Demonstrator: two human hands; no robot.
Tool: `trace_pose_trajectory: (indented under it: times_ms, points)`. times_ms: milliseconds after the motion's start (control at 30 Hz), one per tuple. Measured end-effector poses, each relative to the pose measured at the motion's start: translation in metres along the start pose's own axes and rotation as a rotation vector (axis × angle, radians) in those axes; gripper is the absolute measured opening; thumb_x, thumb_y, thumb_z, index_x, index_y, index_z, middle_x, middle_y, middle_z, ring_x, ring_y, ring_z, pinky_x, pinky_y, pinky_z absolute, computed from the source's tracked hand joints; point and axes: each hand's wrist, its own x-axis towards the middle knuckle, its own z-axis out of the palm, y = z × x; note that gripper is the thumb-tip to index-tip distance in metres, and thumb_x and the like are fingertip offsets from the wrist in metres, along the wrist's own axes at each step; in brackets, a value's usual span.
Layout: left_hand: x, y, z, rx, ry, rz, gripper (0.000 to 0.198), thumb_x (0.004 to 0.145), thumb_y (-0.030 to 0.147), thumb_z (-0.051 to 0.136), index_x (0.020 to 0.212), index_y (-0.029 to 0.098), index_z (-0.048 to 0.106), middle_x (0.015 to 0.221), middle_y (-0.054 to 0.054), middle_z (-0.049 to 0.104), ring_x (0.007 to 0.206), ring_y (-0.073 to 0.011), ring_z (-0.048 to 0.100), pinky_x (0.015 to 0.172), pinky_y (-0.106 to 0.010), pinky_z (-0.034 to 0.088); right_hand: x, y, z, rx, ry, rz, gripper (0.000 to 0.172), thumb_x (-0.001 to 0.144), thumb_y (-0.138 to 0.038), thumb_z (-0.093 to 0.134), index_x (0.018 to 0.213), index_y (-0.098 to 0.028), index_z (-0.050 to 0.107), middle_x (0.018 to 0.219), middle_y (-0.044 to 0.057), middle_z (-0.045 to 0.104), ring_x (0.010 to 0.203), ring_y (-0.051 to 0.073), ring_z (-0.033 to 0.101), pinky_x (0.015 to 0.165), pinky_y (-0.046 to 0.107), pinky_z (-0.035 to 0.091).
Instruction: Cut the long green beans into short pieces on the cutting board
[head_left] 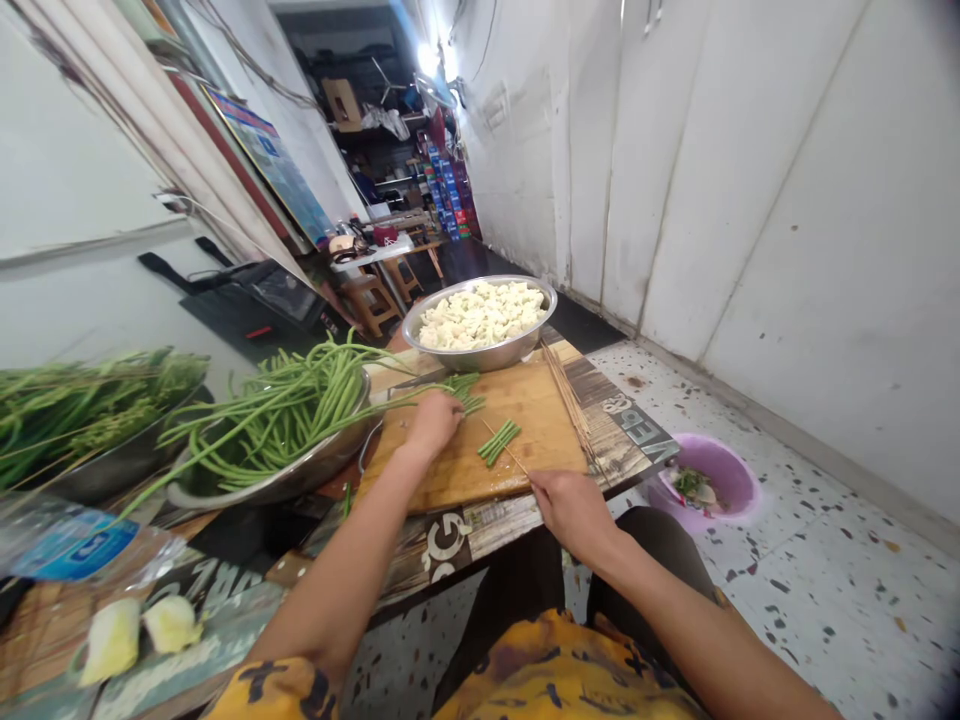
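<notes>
My left hand [433,422] is closed on a bundle of long green beans [300,400], pinning their ends to the wooden cutting board [540,420]. The beans trail back into a metal bowl [315,468] on the left. A few short cut bean pieces [499,441] lie mid-board. My right hand [574,508] rests at the board's near right corner, fingers curled around the end of a thin wooden stick [504,447] that runs up toward the cut pieces. Several more thin sticks [568,400] lie along the board's right side.
A metal bowl of white cauliflower pieces [480,318] stands behind the board. Another bowl of greens [105,420] sits far left, with a plastic bottle [71,545] and pale vegetable pieces [142,628] nearer. A purple bucket with scraps [712,482] stands on the floor at right.
</notes>
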Motion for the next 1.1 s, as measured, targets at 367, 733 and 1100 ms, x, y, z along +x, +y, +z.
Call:
trace_pose_trajectory:
  times_ms: [367, 733, 1100]
  points:
    - [-0.01, 0.014, 0.004, -0.169, -0.01, -0.027, 0.021, 0.08, 0.018, 0.056, 0.09, 0.018, 0.075, 0.094, -0.006, 0.073, 0.086, -0.0205, 0.065, 0.08, -0.027, 0.046, -0.011, 0.011, 0.011, 0.13, 0.106, -0.026, 0.029, 0.092, -0.021, 0.042, 0.104, -0.019, 0.069, 0.098, 0.008, 0.073, 0.091, 0.019, 0.068, 0.077, 0.025, 0.046]
    - [-0.015, 0.02, -0.001, -0.257, -0.026, -0.147, 0.02, 0.078, 0.019, 0.06, 0.09, 0.016, 0.076, 0.092, -0.006, 0.073, 0.084, -0.0201, 0.066, 0.081, -0.026, 0.046, -0.013, 0.013, 0.016, 0.184, 0.142, -0.065, 0.029, 0.091, -0.02, 0.043, 0.104, -0.018, 0.069, 0.098, 0.007, 0.073, 0.091, 0.02, 0.068, 0.078, 0.025, 0.048]
    - [-0.016, 0.025, -0.003, -0.244, -0.029, -0.13, 0.021, 0.078, 0.019, 0.058, 0.086, 0.017, 0.076, 0.089, -0.006, 0.074, 0.081, -0.0206, 0.066, 0.075, -0.025, 0.046, -0.011, 0.01, 0.013, 0.174, 0.103, -0.037, 0.029, 0.091, -0.02, 0.042, 0.095, -0.019, 0.071, 0.098, 0.008, 0.073, 0.092, 0.019, 0.068, 0.079, 0.024, 0.046]
